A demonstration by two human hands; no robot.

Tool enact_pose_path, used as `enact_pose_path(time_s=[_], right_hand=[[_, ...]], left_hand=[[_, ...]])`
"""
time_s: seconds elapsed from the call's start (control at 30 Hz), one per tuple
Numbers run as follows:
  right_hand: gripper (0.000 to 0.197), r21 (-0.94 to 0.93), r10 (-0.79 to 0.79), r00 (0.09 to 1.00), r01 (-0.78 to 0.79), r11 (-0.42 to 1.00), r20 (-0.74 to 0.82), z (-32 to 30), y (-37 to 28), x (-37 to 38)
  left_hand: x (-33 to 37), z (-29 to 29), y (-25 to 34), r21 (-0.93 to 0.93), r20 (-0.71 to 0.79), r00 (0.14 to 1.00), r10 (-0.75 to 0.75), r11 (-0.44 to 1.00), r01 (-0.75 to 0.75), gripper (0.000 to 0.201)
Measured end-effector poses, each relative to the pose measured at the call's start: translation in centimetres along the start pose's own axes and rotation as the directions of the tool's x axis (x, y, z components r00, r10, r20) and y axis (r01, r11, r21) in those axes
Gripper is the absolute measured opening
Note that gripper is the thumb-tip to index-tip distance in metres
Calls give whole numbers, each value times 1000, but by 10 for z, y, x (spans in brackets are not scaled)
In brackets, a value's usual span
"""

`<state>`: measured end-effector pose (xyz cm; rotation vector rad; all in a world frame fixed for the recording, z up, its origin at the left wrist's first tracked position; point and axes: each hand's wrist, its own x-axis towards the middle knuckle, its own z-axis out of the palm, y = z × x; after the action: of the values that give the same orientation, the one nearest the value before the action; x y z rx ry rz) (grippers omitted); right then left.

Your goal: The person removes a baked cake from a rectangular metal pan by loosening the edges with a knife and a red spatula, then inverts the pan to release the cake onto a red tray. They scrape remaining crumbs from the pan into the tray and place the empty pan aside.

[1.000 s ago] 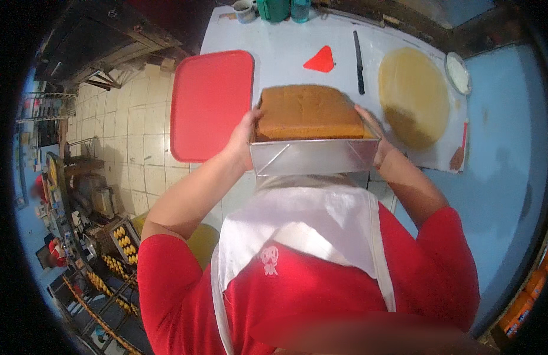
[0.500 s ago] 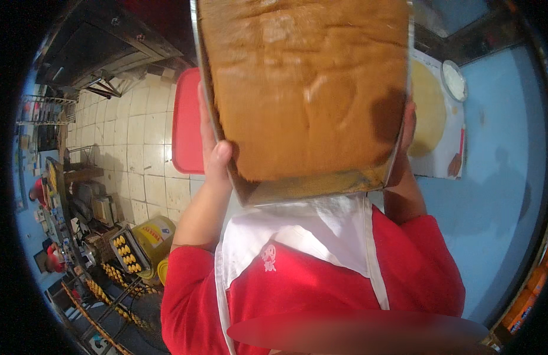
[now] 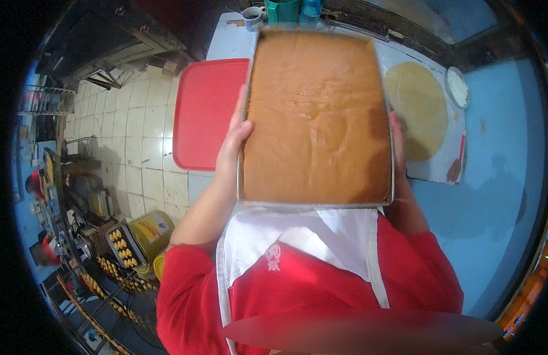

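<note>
A rectangular metal baking pan [image 3: 245,171] filled with a flat brown sheet cake [image 3: 315,118] is held up in front of my chest. My left hand [image 3: 233,139] grips its left side, thumb over the rim. On the opposite side my right hand [image 3: 397,139] holds the pan, its fingers mostly hidden behind the wall. The cake's top is smooth with a few wrinkles and bumps; a shadow darkens its right edge. Behind the pan, to the left, lies a red tray [image 3: 206,112], and to the right a round tan sheet [image 3: 422,112].
The white table [image 3: 222,35] carries a white bowl [image 3: 457,87] at right and a cup [image 3: 252,19] beside a green container [image 3: 281,10] at the far edge. To the left are a yellow bucket [image 3: 152,232], a tray of small pastries [image 3: 125,248] and racks. Two people are in the left background.
The pan has come lower and now lies flatter to my view, showing the whole cake. More of the red tray and the table's far edge has come into sight.
</note>
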<state>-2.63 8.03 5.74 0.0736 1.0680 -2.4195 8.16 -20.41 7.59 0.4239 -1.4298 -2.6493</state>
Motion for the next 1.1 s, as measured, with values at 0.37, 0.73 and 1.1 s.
enact_pose_path(time_s=[0.37,0.73,1.1], right_hand=[[48,163,427,843,-395,904,-326,-92,67,62],[67,-403,18,935,-171,899,-355,-187,133,102],[73,-569,-62,901,-217,793,-430,-228,130,114]], left_hand=[[74,-62,-123,-273,-94,872,-481,854,442,69],[108,-112,-214,-66,-94,963,-253,967,248,67],[58,-167,-219,989,91,985,144,105,-107,89]])
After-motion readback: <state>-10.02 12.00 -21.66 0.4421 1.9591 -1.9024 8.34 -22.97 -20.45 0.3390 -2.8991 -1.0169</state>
